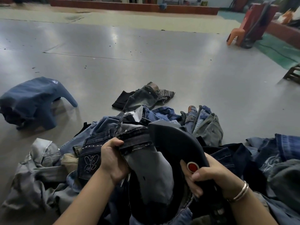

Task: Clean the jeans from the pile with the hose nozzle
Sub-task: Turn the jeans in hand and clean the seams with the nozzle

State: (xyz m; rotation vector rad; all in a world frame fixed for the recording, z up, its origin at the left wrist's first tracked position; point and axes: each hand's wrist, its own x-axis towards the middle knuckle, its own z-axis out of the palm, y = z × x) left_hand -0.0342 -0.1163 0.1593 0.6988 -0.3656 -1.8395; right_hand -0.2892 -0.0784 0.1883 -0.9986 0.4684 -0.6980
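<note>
While hands [164, 168] grip them, grey jeans [151, 169] bunched, frayed.

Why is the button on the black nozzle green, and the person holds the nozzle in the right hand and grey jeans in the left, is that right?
Not quite. The button on the black nozzle is red, not green, as the head view shows. The rest holds: the right hand holds the nozzle and the left hand grips the grey jeans above the pile.
</note>
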